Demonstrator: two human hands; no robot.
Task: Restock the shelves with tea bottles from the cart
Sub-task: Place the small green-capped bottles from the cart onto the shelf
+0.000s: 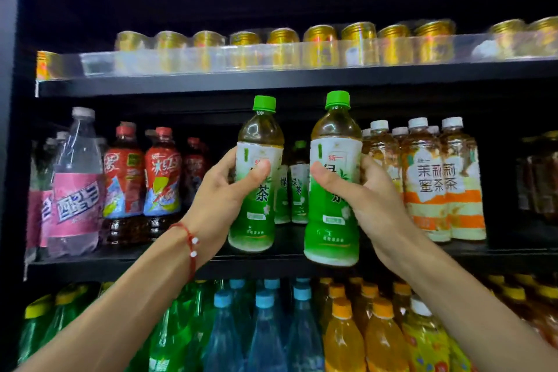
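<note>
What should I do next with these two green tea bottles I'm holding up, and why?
Probably ease both forward and stand them on the middle shelf. Your left hand grips the left bottle and your right hand the right bottle, both upright, in front of a gap where matching green tea bottles stand further back.

Glossy clear plastic tea bottles (256, 178) with smooth printed labels; shiny gold metal cans (320, 45); matt black shelf (271, 263).

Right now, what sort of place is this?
Likely a shop drinks aisle: black shelving packed with labelled drinks, gold cans on top, green tea bottles held in left hand and right hand.
</note>
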